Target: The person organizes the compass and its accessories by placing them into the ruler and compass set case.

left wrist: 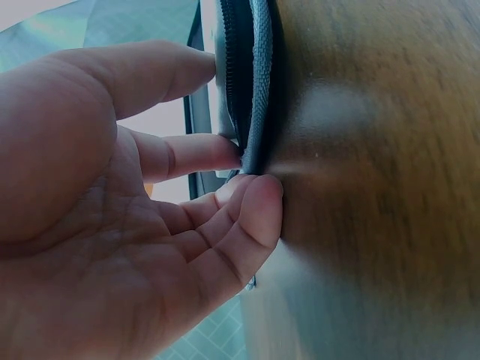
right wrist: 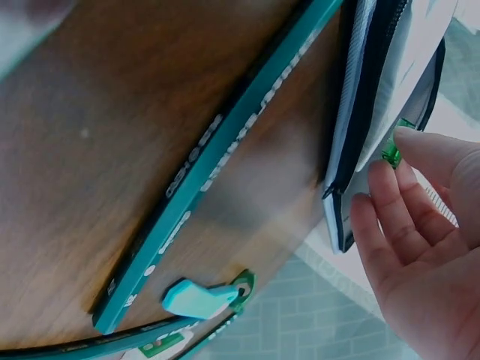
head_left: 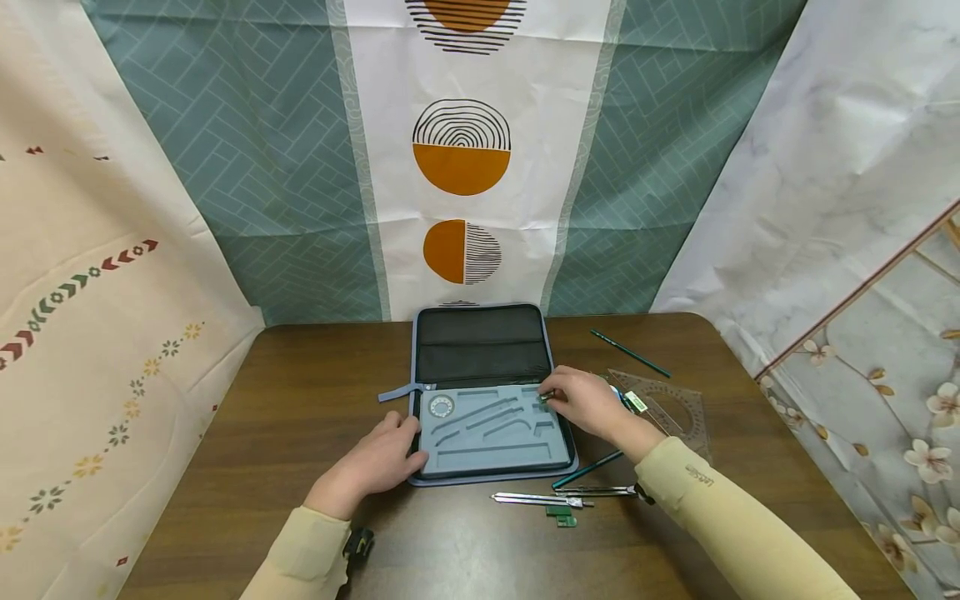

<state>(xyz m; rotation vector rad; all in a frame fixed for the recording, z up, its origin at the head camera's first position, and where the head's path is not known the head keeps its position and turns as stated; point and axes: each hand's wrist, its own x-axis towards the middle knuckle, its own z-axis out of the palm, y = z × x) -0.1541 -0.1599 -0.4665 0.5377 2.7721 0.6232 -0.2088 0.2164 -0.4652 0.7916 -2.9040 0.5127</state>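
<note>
An unzipped case point(head_left: 568, 443) lies on the table, its grey-blue moulded tray point(head_left: 495, 459) full of shaped slots. My left hand point(head_left: 381, 457) holds the case's left edge, thumb at the tray side and fingertips against the zipped rim point(left wrist: 259, 82). Over the tray's upper right slots, my right hand point(head_left: 585, 402) pinches a small green piece point(right wrist: 391, 152) between thumb and fingers; the fingers hide much of it. A round white dial-like disc point(head_left: 442, 406) sits in the tray's upper left recess.
Right of the case lie a dark green pencil point(head_left: 630, 353), clear set squares and a protractor point(head_left: 693, 408), and a teal pencil point(head_left: 588, 469). In front are metal compasses point(head_left: 536, 500) and small green pieces point(head_left: 562, 517). A patterned cloth point(head_left: 315, 208) hangs behind the table.
</note>
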